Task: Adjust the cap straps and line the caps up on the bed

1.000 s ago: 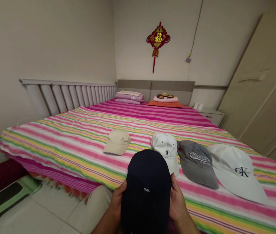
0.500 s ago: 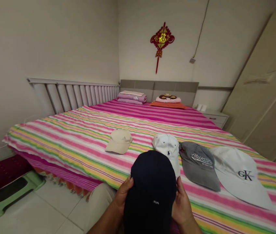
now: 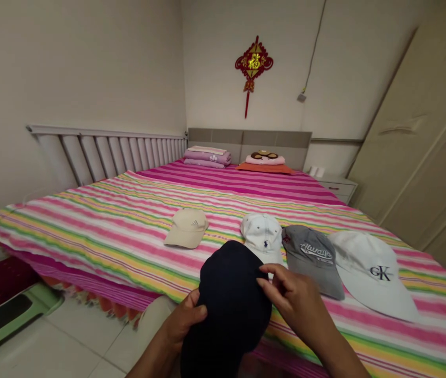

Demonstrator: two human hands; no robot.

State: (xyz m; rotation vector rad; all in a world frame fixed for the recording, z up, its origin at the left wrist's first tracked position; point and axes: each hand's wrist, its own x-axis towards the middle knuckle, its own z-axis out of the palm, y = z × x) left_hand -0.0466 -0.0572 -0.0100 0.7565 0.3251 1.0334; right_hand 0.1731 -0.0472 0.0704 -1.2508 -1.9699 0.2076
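Note:
A dark navy baseball cap (image 3: 230,299) is held over the bed's near edge, brim towards me. My left hand (image 3: 185,320) grips it at the left side, thumb on top. At the crown's right side, my right hand (image 3: 289,294) has thumb and index fingertip almost together against the fabric; anything between them is too small to make out. Behind the navy cap lies a white cap (image 3: 262,233) with a small dark logo, its brim partly hidden. Right of it are a grey cap (image 3: 313,257) with white lettering and a larger white cap (image 3: 368,262). A beige cap (image 3: 187,228) lies apart, further left.
The caps lie on a striped bedspread (image 3: 100,210). Folded bedding (image 3: 207,157) and a pink pillow stack (image 3: 265,159) sit by the headboard (image 3: 278,142). A green stool (image 3: 13,320) stands on the tiled floor at left. A nightstand (image 3: 336,188) and wardrobe (image 3: 415,142) are at right.
My right hand has left the cap's right edge and come up onto its crown with pinched fingers. The cap has tilted and turned, its brim swinging left. The view has shifted slightly right.

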